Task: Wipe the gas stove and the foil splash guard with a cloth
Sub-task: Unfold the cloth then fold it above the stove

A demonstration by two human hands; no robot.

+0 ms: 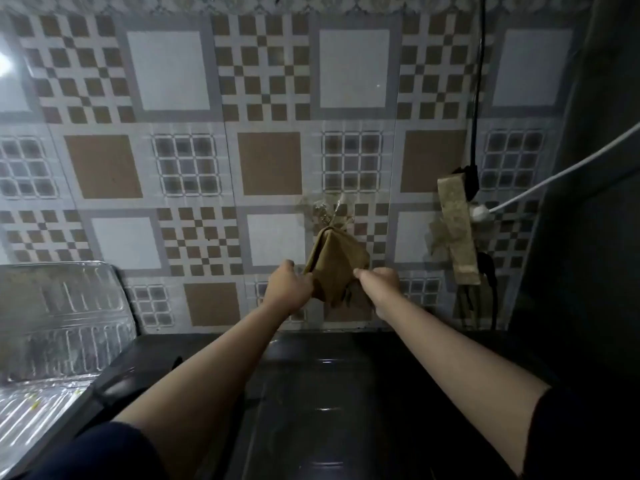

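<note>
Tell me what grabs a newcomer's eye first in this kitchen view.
At centre, the left hand and right hand both grip a tan cloth hanging from a hook on the brown-and-white patterned tile wall. At lower left stands the shiny ribbed foil splash guard.

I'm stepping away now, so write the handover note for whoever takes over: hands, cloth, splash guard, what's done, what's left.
Left hand: pinches the left edge of the brown cloth.
Right hand: pinches its right edge.
The cloth hangs from a hook on the tiled wall, above the dark countertop.
Foil splash guard: stands far left, with yellowish specks on the foil at its base.
The gas stove is not in view.
Done: cannot tell from this view whether any wiping has happened.
Left: if none has, take the cloth down, then wipe stove and guard.
</note>
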